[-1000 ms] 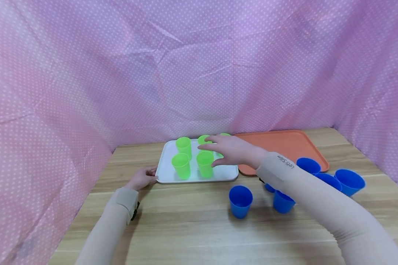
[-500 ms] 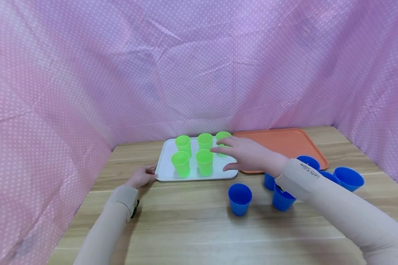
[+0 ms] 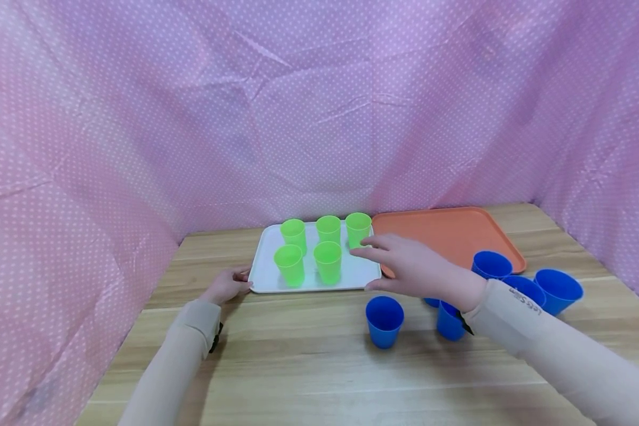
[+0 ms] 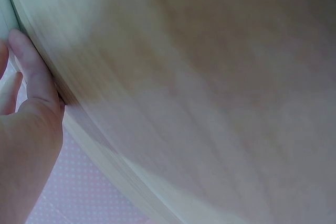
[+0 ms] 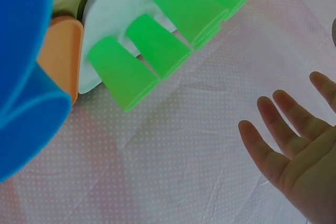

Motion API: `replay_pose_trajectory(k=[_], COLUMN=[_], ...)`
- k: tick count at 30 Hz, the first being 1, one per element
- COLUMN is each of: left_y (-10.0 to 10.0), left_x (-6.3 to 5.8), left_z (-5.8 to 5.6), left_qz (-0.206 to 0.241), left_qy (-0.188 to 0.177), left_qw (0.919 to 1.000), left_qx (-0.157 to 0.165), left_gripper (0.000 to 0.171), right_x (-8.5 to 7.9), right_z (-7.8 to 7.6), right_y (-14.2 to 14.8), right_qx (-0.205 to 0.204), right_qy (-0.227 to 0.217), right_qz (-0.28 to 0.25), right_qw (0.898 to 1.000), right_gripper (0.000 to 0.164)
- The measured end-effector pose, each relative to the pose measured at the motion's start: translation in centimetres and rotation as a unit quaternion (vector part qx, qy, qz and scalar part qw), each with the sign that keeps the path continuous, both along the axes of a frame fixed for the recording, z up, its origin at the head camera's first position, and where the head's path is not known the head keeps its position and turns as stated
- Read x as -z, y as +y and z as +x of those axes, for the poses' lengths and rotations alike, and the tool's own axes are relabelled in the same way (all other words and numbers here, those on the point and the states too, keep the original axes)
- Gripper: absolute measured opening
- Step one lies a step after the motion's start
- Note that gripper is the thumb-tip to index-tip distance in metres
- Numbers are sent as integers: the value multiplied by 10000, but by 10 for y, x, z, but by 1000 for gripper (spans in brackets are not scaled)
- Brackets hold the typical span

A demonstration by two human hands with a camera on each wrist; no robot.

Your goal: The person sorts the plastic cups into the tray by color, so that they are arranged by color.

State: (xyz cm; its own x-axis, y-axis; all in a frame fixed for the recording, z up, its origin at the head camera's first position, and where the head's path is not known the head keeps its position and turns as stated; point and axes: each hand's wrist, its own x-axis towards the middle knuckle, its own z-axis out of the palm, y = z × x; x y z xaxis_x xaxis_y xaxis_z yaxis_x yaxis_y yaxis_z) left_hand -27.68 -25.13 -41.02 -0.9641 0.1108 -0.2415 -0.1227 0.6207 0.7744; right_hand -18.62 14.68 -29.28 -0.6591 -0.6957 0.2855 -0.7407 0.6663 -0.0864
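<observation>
My left hand [image 3: 229,285] is at the front left corner of the white tray [image 3: 261,269], its thumb and fingers holding the edge. In the left wrist view the thumb [image 4: 35,69] lies along the tray's side. Several light green cups [image 3: 328,263] stand upright on the tray in two rows. My right hand [image 3: 412,266] hovers over the tray's front right corner with fingers spread and nothing in it. Below it, a single blue cup [image 3: 384,322] stands upright on the table, apart from the other blue cups [image 3: 559,291].
An orange tray [image 3: 442,234] lies at the back, against the white tray's right side. Several blue cups cluster in front of it, partly hidden by the right wrist. Pink dotted cloth [image 3: 319,118] hangs behind the wooden table [image 3: 277,367].
My right hand has drawn back to the right and nearer to me, uncovering the green cups at the rear. The left hand has stayed at the tray corner.
</observation>
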Motion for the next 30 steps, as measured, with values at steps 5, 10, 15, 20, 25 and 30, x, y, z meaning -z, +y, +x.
replay_pose_trajectory(k=[5,10,15,20,25,30], left_y=[-1,-2,-2,-2,-3,-2], left_x=[4,6,5,4,5,4], left_z=[-1,-2,-3,-3,-4,-3], left_qz=[168,295,209,80,-120,-127], left_qy=[-9,50,58,36,200,244], left_qw=[9999,9995,9998,9999,9997,9996], left_qx=[-3,30,25,53,104,92], left_gripper=[56,57,56,55,54,54], right_x=[10,19,27,36,46,54], right_z=[11,19,23,28,33,38], right_y=[0,1,3,3,2,1], right_qx=[32,35,53,136,150,34], right_qy=[-111,-291,-286,-565,-797,-811], right_qz=[-173,-206,-133,-5,119,102], right_qw=[9998,9994,9995,9983,9966,9966], right_gripper=[64,67,66,67,67,65])
